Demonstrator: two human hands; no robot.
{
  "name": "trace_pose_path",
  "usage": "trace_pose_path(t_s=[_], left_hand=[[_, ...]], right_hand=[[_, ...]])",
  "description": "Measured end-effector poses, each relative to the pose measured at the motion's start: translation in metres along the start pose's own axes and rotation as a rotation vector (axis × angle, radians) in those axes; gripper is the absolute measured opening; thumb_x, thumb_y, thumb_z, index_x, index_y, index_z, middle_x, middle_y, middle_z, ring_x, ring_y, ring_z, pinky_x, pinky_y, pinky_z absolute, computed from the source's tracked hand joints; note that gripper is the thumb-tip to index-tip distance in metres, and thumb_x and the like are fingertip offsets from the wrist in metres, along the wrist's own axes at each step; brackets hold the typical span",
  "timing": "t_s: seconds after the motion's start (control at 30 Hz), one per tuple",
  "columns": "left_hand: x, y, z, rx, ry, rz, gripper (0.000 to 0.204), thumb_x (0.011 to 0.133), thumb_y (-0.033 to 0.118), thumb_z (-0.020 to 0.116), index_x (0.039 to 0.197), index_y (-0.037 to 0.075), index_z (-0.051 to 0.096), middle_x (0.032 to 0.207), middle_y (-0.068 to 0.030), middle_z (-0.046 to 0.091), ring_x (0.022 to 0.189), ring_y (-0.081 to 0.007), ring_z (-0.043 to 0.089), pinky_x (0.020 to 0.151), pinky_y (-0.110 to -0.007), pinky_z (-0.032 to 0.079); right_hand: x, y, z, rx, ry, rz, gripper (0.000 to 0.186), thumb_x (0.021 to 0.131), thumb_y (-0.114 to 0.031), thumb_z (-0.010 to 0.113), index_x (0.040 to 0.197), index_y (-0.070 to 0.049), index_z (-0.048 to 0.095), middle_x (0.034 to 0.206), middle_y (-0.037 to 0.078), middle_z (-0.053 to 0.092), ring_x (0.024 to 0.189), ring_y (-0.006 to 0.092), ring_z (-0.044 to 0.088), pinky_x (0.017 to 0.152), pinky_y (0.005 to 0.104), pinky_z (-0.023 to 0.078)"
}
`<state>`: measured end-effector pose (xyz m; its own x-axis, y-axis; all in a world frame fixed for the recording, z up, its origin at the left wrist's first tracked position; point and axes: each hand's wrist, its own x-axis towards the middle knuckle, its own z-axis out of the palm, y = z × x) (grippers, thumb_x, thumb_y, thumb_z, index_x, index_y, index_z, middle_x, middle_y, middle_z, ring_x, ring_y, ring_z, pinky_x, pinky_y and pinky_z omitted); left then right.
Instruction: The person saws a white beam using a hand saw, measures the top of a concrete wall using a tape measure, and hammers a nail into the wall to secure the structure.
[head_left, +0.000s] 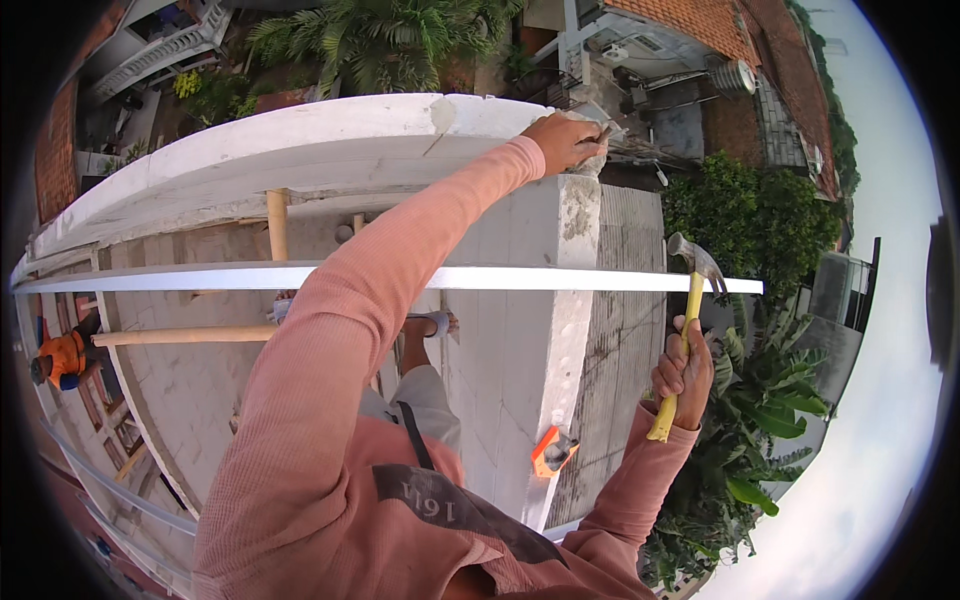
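Observation:
My right hand (pixel 684 372), at the right, is wrapped round the yellow handle of a claw hammer (pixel 694 300). The hammer's metal head points up, by the right end of a long white metal bar (pixel 560 279). My left arm reaches across that bar to the far wall corner. There my left hand (pixel 570 143) rests at the rough broken end of the white wall top (pixel 490 112). Its fingers are closed together, and a small dark piece seems to show at the fingertips, too small to name.
An orange and dark hand tool (pixel 553 453) lies on the narrow wall ledge (pixel 570 350). Corrugated roofing (pixel 625 330) slopes beyond it. Wooden poles (pixel 185 337) prop the structure. A person in orange (pixel 66 354) is far below left. Trees (pixel 755 210) and tiled roofs surround the drop.

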<state>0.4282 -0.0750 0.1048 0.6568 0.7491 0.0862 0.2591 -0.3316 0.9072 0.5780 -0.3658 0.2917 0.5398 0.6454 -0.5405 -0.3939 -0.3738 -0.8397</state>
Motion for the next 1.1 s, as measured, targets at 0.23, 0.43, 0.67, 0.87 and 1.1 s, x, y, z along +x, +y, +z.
trace_pose_path(t_s=[0.23, 0.43, 0.67, 0.87, 1.1], left_hand=[[0.041, -0.006, 0.012, 0.275, -0.114, 0.132, 0.044, 0.094, 0.044, 0.057, 0.124, 0.013, 0.064, 0.112, -0.0221, 0.067, 0.105, -0.0411, 0.063, 0.094, -0.048, 0.048], [0.051, 0.016, 0.013, 0.426, -0.295, 0.152, 0.047, 0.093, 0.047, 0.058, 0.127, 0.015, 0.062, 0.109, -0.0222, 0.068, 0.105, -0.0413, 0.063, 0.094, -0.049, 0.049], [0.045, 0.014, 0.015, 0.371, -0.278, 0.133, 0.045, 0.093, 0.047, 0.058, 0.125, 0.016, 0.064, 0.107, -0.0216, 0.068, 0.106, -0.0415, 0.063, 0.095, -0.050, 0.048], [0.056, 0.012, 0.017, 0.321, -0.350, 0.127, 0.041, 0.091, 0.045, 0.062, 0.119, 0.016, 0.069, 0.112, -0.0191, 0.068, 0.108, -0.0400, 0.063, 0.097, -0.049, 0.047], [0.056, 0.016, 0.027, 0.384, -0.326, 0.139, 0.045, 0.088, 0.047, 0.065, 0.120, 0.016, 0.069, 0.116, -0.0177, 0.068, 0.110, -0.0384, 0.062, 0.096, -0.046, 0.048]], right_hand=[[-0.011, -0.009, 0.006, -0.122, 0.070, -0.042, 0.035, 0.104, -0.036, 0.046, 0.112, -0.002, 0.053, 0.058, -0.003, 0.033, 0.033, 0.0045, 0.027, 0.029, 0.0215, 0.028], [-0.015, -0.016, 0.023, -0.278, 0.065, -0.120, 0.040, 0.104, -0.039, 0.047, 0.112, 0.000, 0.053, 0.058, -0.002, 0.034, 0.033, 0.0052, 0.028, 0.029, 0.0220, 0.028], [-0.015, -0.025, 0.052, -0.365, 0.039, -0.164, 0.038, 0.105, -0.038, 0.046, 0.110, -0.001, 0.054, 0.058, -0.003, 0.035, 0.035, 0.0039, 0.029, 0.030, 0.0209, 0.027], [0.023, -0.010, 0.083, -0.718, 0.161, -0.684, 0.027, 0.106, -0.028, 0.047, 0.108, -0.003, 0.055, 0.060, -0.001, 0.046, 0.042, 0.0059, 0.040, 0.039, 0.0227, 0.033], [0.101, 0.027, 0.064, -1.244, 0.066, -0.909, 0.025, 0.106, -0.026, 0.046, 0.101, -0.002, 0.051, 0.064, 0.012, 0.055, 0.052, 0.0202, 0.052, 0.050, 0.0337, 0.041]])
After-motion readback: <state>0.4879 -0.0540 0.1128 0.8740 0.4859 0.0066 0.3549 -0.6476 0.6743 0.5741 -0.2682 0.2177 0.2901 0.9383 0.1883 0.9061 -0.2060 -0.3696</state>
